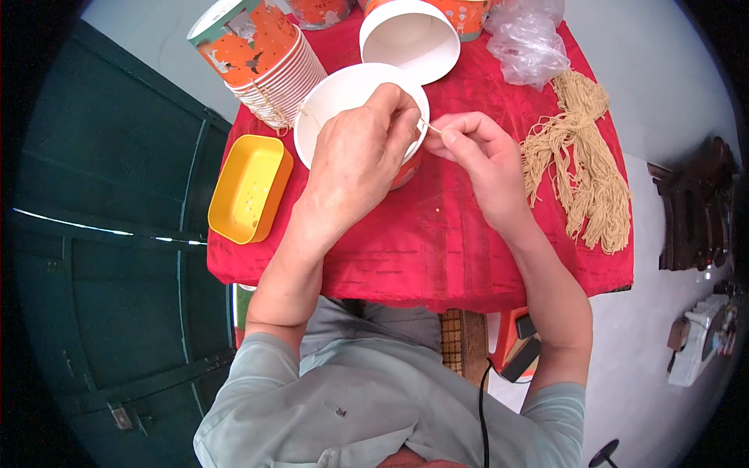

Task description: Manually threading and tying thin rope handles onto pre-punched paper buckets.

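My left hand (360, 160) grips the rim of an orange paper cup with a white inside (337, 97), which lies tilted on the red cloth (437, 242). My right hand (477, 156) pinches a thin tan string (431, 127) right at the cup's rim, next to the fingers of my left hand. A short length of the same string shows on the cup's far left side. The lower part of the cup is hidden under my left hand.
A stack of orange printed cups (265, 58) lies at the back left, another open cup (409, 39) behind. A yellow tray (248, 187) sits at the cloth's left edge. A bundle of tan strings (585, 168) and a crumpled plastic bag (529, 43) lie right.
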### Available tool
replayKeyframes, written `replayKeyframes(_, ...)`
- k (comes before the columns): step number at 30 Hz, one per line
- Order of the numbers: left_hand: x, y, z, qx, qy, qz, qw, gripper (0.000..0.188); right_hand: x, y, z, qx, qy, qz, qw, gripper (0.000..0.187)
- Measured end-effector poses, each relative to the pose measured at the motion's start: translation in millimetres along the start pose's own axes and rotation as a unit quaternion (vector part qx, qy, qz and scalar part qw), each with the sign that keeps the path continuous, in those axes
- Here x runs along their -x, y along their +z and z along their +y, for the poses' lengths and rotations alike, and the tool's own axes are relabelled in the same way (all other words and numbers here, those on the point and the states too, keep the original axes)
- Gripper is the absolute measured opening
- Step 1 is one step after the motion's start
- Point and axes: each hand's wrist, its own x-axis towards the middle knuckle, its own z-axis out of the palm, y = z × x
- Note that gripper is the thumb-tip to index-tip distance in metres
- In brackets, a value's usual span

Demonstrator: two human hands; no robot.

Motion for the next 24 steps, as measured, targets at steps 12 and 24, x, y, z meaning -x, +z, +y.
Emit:
replayKeyframes(12, -5.2, -2.2, -1.9, 0.046, 0.017, -0.064, 0.997, 0.020, -2.3, 2.8, -15.8, 0.496, -0.391, -0.030, 0.775, 0.021)
replayKeyframes(24, 1.6, -16.9, 4.8, -0.022, 0.123, -0.032, 0.992, 0.015, 6.7, 18.6, -2.8, 0.527, -0.431, 0.048, 0.731, 0.029)
